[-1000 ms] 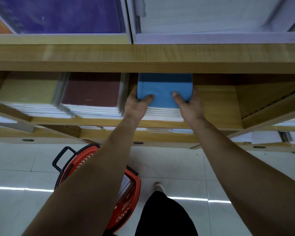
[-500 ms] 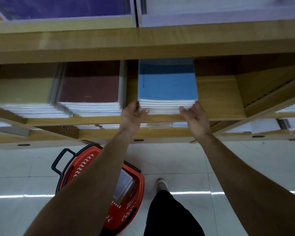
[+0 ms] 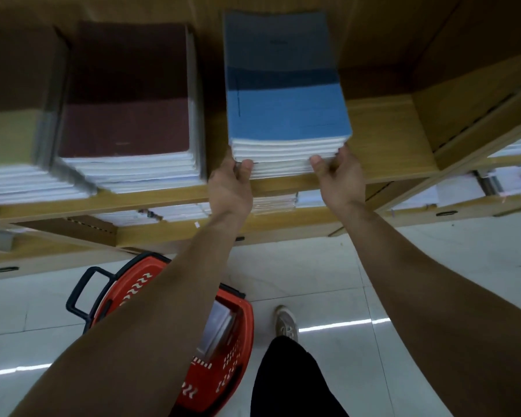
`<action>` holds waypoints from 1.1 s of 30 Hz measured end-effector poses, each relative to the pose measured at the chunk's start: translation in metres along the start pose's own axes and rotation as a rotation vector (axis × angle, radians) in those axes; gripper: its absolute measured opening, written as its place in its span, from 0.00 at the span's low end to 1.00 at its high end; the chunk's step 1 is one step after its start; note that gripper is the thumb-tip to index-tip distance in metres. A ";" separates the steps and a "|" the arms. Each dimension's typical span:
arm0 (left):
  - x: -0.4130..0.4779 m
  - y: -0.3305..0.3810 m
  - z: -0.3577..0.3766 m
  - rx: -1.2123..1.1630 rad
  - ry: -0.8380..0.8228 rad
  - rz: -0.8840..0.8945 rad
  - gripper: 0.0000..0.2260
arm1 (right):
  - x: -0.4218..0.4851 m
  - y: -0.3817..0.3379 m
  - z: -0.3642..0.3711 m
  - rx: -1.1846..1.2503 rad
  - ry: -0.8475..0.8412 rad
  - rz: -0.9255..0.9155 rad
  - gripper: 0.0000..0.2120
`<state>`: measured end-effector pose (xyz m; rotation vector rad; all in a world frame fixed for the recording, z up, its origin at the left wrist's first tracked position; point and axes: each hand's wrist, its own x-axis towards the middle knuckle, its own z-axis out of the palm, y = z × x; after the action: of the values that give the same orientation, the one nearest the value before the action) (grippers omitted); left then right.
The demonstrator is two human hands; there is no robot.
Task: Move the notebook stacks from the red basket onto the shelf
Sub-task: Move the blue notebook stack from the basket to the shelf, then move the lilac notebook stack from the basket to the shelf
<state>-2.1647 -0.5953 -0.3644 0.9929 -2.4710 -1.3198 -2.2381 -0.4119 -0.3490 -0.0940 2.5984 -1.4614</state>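
A: Shifted since a second ago: both hands off the top of the blue cover, down to the near corners of the blue stack point(image 3: 286, 115). Flat on the shelf point(image 3: 385, 139) now, just right of the maroon stack point(image 3: 127, 115).

B: And the grip?

A: Left hand point(image 3: 230, 185) cupped on the near left corner, thumb against the page edges, fingers curled round the side. Right hand point(image 3: 339, 179) likewise on the near right corner. Clamped lightly on the stack, both of them.

B: Step in hand, then?

A: Probably squaring and seating this stack, close to the end of one placement. Not done overall, though: more notebooks point(image 3: 220, 326) showing in the red basket point(image 3: 235, 371), down on the floor, near and left of centre.

B: Next move?

A: Likely letting go, then pulling straight back clear of the page edges so as not to drag the top books forward. After that, bending down to the basket.

B: Surface and room?

A: Pale wood board, bare to the right of the blue stack. A yellow-green stack point(image 3: 9, 136) at the left edge, blurred. More paper goods on the lower shelf point(image 3: 151, 236). Glossy pale floor tiles point(image 3: 298, 266) streaked with reflected light, and a shoe point(image 3: 286, 322) just right of the basket.
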 end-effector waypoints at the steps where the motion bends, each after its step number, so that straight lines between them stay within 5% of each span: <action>1: -0.002 0.002 -0.001 0.010 0.015 -0.006 0.21 | 0.002 0.000 0.000 -0.011 -0.006 0.010 0.18; 9: -0.020 0.008 -0.035 -0.051 -0.162 -0.024 0.20 | -0.023 -0.014 0.007 -0.098 0.065 0.152 0.24; 12: -0.059 -0.024 -0.068 -0.093 -0.232 -0.085 0.15 | -0.071 -0.004 0.011 -0.324 0.092 0.120 0.28; 21: -0.154 -0.263 -0.178 0.549 -0.537 -0.259 0.26 | -0.242 0.064 0.113 -0.613 -0.331 0.276 0.32; 27: -0.179 -0.397 -0.182 0.443 -0.556 -0.379 0.20 | -0.312 0.104 0.215 -0.632 -0.522 0.229 0.28; 33: -0.198 -0.473 -0.133 0.189 -0.389 -0.528 0.24 | -0.318 0.169 0.308 -0.669 -0.665 0.134 0.30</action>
<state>-1.7305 -0.7442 -0.6280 1.6656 -2.7704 -1.5679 -1.8686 -0.5421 -0.6161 -0.3942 2.3240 -0.3576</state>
